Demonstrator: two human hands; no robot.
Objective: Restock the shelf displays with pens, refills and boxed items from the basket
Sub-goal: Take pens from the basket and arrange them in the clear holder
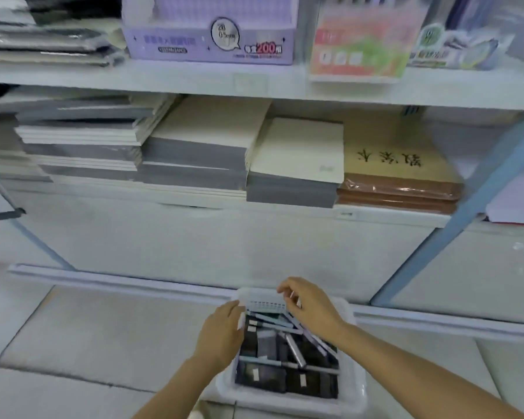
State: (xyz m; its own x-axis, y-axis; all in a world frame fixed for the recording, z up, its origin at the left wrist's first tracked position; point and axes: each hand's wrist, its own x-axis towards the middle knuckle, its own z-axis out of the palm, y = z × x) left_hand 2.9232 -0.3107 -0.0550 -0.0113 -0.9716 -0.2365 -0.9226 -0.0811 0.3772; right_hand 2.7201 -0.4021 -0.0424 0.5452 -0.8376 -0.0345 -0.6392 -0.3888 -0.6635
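The basket (354,384) sits on the floor (103,328), so the left hand (221,335) reaches down flat. The right hand (310,305) maybe pinches something.

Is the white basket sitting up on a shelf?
No, the white basket sits on the tiled floor, below the shelf of notebooks.

Stacks of cream-covered notebooks with grey page edges (206,140) lie flat on the lower board, a smaller cream stack (300,152) just beside them on the right. Next come tan books with black calligraphy in clear wrap (397,164). A slanted blue metal upright (454,219) crosses in front. Below are a white base panel (194,243) and pale floor tiles (88,337).
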